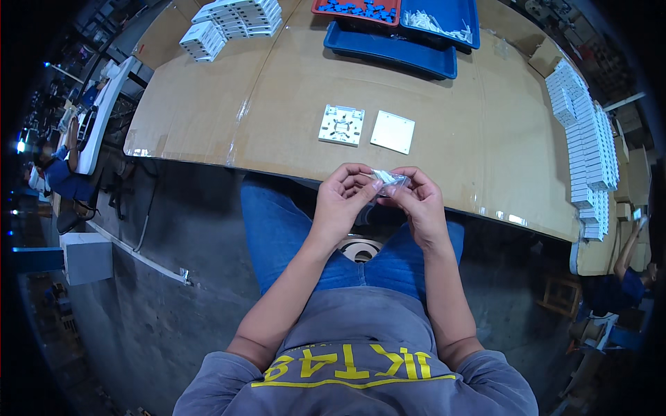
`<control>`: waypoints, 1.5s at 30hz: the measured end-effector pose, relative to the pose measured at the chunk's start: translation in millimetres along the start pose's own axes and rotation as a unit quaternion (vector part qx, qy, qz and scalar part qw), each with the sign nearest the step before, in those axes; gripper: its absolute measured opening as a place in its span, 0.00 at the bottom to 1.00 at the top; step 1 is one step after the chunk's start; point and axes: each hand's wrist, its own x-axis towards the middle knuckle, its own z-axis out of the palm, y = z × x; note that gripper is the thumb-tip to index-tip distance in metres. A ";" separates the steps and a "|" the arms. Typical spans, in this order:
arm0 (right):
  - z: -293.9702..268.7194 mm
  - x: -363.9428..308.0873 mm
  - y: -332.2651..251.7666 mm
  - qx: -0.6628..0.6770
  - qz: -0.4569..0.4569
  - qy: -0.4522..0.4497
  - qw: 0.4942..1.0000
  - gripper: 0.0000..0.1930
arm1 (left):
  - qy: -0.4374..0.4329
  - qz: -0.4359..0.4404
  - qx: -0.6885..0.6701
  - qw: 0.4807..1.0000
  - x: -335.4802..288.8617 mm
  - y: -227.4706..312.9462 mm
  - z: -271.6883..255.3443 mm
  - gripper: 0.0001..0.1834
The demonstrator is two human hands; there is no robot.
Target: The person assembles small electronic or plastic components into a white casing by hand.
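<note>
Between my two hands, just off the table's near edge, is a small clear plastic bag [390, 178] with white slender pieces inside. My left hand [347, 193] pinches its left side with thumb and fingertips. My right hand [419, 199] grips the other side, fingers curled round it. Beyond the hands on the table lie two square white plates: a plate with dark slots and holes [341, 125] on the left, and a plain flat plate [393, 132] beside it on the right. Neither hand touches the plates.
A blue tray [388, 53] lies at the back, before a red bin [354, 8] of blue parts and a blue bin [444, 36] of white pieces. White blocks [239, 17] are stacked back left; more stacks [586, 145] line the right edge. Other people sit far left and right.
</note>
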 end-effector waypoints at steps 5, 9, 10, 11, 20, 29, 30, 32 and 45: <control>-6.0 -0.1 1.1 0.028 0.011 -0.026 0.999 0.13 | 0.005 0.005 0.000 1.000 -0.4 -4.5 -4.5 0.10; -10.7 2.6 6.6 0.079 0.014 -0.037 0.996 0.11 | 0.011 -0.004 -0.031 0.999 -1.3 -2.3 -0.1 0.09; -9.4 2.5 6.3 0.079 0.014 -0.037 0.996 0.11 | 0.012 -0.004 -0.031 0.999 -1.1 -2.8 -0.5 0.09; -6.7 2.1 5.1 0.070 0.010 -0.015 0.997 0.10 | 0.016 0.013 -0.020 1.000 -0.6 -3.5 -1.1 0.08; -2.5 2.1 4.0 0.011 0.000 0.027 1.000 0.11 | -0.007 0.049 0.055 0.997 -1.8 4.8 0.1 0.20; -10.8 3.3 1.8 -0.040 -0.064 -0.021 0.997 0.20 | -0.003 0.011 0.115 0.993 0.5 -3.7 -12.4 0.22; -12.0 3.5 1.2 -0.054 -0.058 -0.030 0.996 0.22 | -0.008 0.024 0.086 0.996 0.1 -2.4 -10.7 0.22; -12.0 2.2 -1.2 -0.055 -0.062 -0.027 0.996 0.23 | -0.016 0.032 0.060 0.998 -0.7 3.8 -5.5 0.21; -21.2 3.2 5.1 -0.112 -0.132 -0.007 0.985 0.18 | -0.021 -0.012 0.059 0.998 0.4 7.5 -9.2 0.13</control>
